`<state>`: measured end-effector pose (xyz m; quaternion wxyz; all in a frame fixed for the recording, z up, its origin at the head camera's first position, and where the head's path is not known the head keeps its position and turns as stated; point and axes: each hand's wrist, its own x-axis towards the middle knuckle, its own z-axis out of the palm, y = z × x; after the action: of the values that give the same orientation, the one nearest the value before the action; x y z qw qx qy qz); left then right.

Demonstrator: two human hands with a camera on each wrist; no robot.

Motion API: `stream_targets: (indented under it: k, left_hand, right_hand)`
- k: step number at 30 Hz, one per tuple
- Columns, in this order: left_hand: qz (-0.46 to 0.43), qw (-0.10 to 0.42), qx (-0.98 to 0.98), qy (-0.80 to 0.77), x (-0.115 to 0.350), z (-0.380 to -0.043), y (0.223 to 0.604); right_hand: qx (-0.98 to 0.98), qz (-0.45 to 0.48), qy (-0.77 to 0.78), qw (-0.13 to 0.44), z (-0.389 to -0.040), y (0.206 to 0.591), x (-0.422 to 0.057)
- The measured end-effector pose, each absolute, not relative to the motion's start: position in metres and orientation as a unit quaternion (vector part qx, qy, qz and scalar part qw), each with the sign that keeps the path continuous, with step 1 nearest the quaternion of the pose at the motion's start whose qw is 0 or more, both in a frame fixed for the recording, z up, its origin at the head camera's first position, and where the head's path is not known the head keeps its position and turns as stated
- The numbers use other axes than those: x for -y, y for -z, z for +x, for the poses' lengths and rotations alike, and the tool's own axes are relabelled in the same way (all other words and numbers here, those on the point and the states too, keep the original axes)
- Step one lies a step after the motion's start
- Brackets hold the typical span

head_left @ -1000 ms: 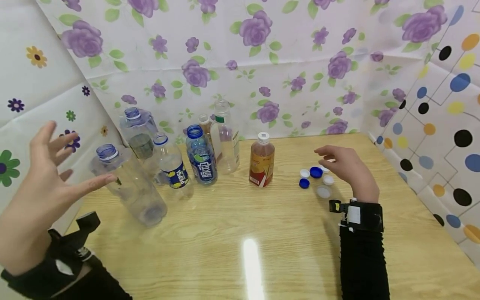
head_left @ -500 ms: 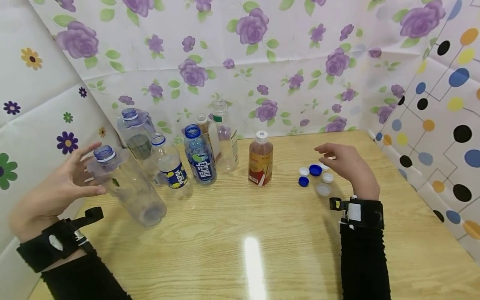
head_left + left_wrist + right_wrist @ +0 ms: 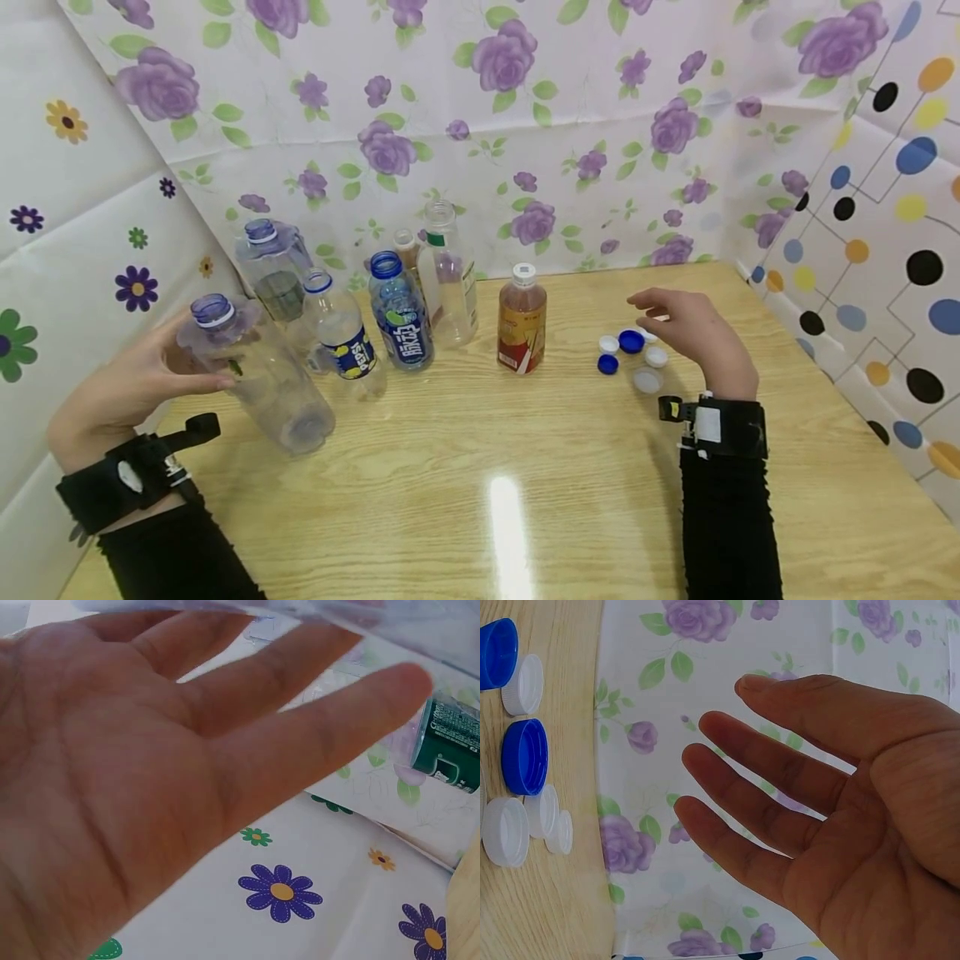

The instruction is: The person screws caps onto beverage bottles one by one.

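In the head view my left hand [image 3: 142, 379] is at the left side of a large clear bottle [image 3: 277, 400] with an uncapped blue neck. The thumb lies along the bottle's near side; the other fingers pass behind it, partly hidden. The left wrist view shows those fingers [image 3: 315, 750] nearly straight, with clear plastic along the top edge. Whether they press on it I cannot tell. Over at the right, my right hand [image 3: 693, 337] hovers beside several loose blue and white bottle caps [image 3: 632, 342]. Its fingers are relaxed, with nothing held, as the right wrist view confirms.
Several uncapped bottles stand behind: another large clear one [image 3: 281, 283], a Pepsi bottle [image 3: 348, 346], a blue-tinted bottle [image 3: 405, 325] and a clear one [image 3: 453, 292]. An amber bottle [image 3: 522, 325] with a white cap stands mid-table. Patterned sheets [image 3: 555, 167] enclose the table [image 3: 420, 500].
My left hand has come down and to the right, from above the table's left side to around the large clear bottle. The right hand has stayed in place.
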<state>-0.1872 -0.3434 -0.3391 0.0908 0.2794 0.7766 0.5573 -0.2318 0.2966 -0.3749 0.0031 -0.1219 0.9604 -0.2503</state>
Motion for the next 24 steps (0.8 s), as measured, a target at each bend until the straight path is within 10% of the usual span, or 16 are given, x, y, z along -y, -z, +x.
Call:
stream_targets:
  k: [14,24]
  left_hand:
    - [0.317,0.154,-0.747,-0.563,0.319,-0.191,0.327]
    - [0.415,0.101,-0.726,-0.538,0.244,-0.182,0.303]
  right_hand:
    - [-0.961,-0.117,0.251,0.01,-0.231,0.375,-0.298]
    - [-0.96,-0.113,0.258,0.016,-0.23,0.374,-0.296]
